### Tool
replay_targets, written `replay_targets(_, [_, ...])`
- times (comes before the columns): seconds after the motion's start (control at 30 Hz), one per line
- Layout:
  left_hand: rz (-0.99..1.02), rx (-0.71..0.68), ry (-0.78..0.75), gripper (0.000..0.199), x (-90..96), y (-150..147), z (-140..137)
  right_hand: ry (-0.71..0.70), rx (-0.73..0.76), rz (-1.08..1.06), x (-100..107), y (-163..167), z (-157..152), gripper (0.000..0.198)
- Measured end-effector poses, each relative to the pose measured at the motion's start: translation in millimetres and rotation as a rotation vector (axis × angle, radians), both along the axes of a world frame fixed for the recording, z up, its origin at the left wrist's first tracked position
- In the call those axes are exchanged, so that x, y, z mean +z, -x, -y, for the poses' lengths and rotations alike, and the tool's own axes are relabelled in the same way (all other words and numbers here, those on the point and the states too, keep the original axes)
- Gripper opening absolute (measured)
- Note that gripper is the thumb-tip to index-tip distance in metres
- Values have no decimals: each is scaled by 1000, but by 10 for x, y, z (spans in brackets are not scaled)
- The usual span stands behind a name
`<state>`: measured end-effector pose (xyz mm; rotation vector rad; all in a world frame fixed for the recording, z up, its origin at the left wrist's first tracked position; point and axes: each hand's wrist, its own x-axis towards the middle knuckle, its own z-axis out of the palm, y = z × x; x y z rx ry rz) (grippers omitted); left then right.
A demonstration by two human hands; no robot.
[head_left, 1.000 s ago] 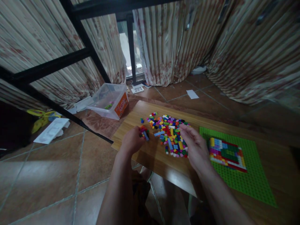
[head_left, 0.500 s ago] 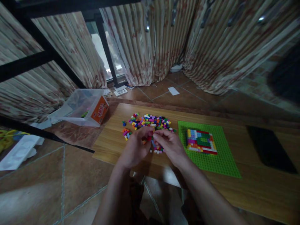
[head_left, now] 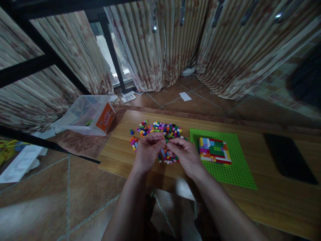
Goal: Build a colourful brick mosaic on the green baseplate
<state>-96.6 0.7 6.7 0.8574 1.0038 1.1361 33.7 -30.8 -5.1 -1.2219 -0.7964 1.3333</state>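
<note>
Above a loose pile of colourful toy bricks [head_left: 160, 127], my left hand [head_left: 148, 150] and my right hand [head_left: 187, 154] meet fingertip to fingertip. Both are closed in a pinch on small toy bricks, mostly covered by the fingers; a bit of green and red shows between them. Right of my hands lies a green studded baseplate [head_left: 238, 167]. On it rests a flat, multicoloured brick build [head_left: 215, 150], roughly rectangular, with a green centre and red and white rows along its sides.
A wooden table [head_left: 115, 147] carries all this, with a dark flat tablet-like object [head_left: 288, 157] at its right. Beyond the left end stands a clear plastic box [head_left: 85, 107] with an orange label. Black metal bars [head_left: 50, 150] cross the left side. Curtains hang behind.
My left hand has turned so its thumb now lies across toward the right fingertips, and the hands remain together. The view has shifted slightly; the baseplate and build look unchanged.
</note>
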Motion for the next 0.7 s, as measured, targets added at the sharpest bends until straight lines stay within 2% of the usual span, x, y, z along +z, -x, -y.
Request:
replay_targets(0.23, [133,-53,183,42,59,20,1,23,37,-263,17,-44,21,29])
replay_targets(0.4, [80,-14,149,42,38,17,-4,69,45,-406,55,-67,-4,20])
replay_targets(0.5, [53,-6,131,44,19,-2,0,62,43,-414,69,-59,-7,20])
replay_targets(0.7, [57,-12,93,39,4,-84,30,37,-10,-246,27,9,9,33])
